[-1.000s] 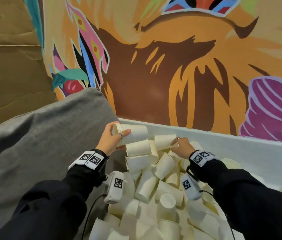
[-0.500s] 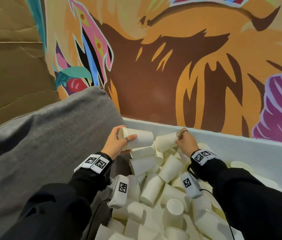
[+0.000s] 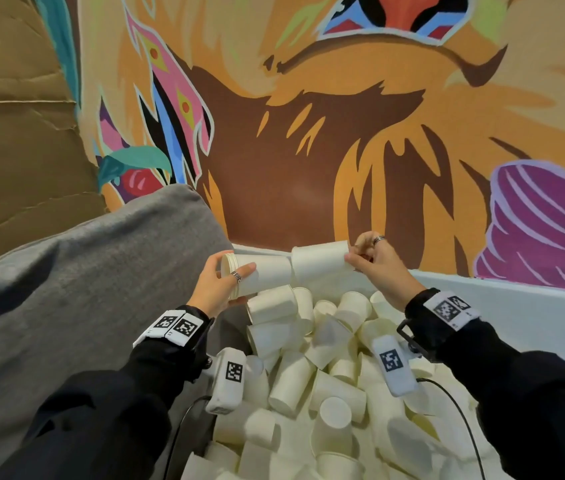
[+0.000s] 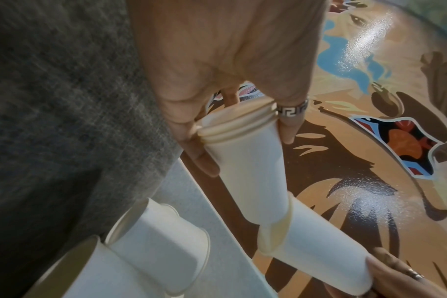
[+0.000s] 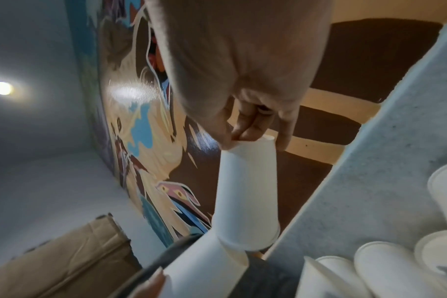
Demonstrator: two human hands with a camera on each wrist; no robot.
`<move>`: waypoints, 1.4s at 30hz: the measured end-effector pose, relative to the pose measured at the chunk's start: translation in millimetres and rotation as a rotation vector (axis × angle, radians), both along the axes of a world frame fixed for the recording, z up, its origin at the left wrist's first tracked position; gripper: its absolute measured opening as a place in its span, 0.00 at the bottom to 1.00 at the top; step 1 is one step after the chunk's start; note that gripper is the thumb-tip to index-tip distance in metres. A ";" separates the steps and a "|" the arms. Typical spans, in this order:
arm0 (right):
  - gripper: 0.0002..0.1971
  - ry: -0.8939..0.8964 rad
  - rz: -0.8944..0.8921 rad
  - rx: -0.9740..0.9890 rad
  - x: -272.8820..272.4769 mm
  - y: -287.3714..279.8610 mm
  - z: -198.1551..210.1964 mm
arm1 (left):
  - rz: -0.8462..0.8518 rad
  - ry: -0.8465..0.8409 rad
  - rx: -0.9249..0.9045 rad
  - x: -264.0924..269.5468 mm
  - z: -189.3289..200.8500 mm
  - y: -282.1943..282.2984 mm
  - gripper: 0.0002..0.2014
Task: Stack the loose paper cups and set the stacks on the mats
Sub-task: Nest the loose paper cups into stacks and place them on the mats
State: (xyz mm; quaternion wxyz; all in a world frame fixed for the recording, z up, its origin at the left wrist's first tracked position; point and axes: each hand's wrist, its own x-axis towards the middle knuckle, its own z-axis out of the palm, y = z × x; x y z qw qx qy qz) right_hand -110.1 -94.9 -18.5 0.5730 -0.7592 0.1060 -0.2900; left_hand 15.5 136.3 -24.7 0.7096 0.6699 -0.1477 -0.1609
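My left hand (image 3: 231, 277) grips a short stack of white paper cups (image 3: 267, 273) near its rims and holds it sideways above the pile. My right hand (image 3: 355, 256) pinches the base of a single cup (image 3: 319, 261), whose open mouth has slid over the bottom end of that stack. The left wrist view shows three rims of the stack (image 4: 245, 161) under my ringed thumb, with the single cup (image 4: 319, 248) overlapping its narrow end. In the right wrist view the single cup (image 5: 245, 191) hangs from my fingertips (image 5: 281, 141) onto the stack (image 5: 204, 262).
Several loose cups (image 3: 326, 375) lie heaped in a white bin (image 3: 516, 306) below both hands. A grey cloth (image 3: 66, 289) covers the surface to the left. A painted wall (image 3: 309, 150) rises just behind the bin, with brown cardboard (image 3: 14, 133) at far left.
My right hand has lifted one cup off the pile and brought its mouth onto the bottom of the stack. My left hand has raised the stack slightly toward it.
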 end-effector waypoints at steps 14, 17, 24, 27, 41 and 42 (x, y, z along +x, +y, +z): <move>0.08 0.101 0.244 0.274 -7.0 33.2 3.2 | -0.206 0.032 -0.046 -17.6 13.8 -7.3 0.23; 0.10 0.329 0.048 0.147 -4.9 13.6 -14.4 | -0.170 0.039 -0.039 -11.8 14.7 -2.6 0.24; 0.05 0.764 0.045 -0.358 4.1 -0.7 -73.3 | -0.104 0.030 -0.002 -4.8 11.1 -0.6 0.25; 0.07 0.749 0.019 -0.363 12.7 1.5 -84.5 | -0.096 0.036 0.011 -4.8 8.1 -1.5 0.26; 0.11 0.466 -0.127 -0.200 20.6 -0.1 -75.3 | -0.101 0.032 0.024 -1.9 2.8 -3.3 0.27; 0.09 0.438 -0.130 -0.142 20.1 -0.1 -72.6 | -0.101 0.029 0.027 -2.3 2.6 -3.7 0.27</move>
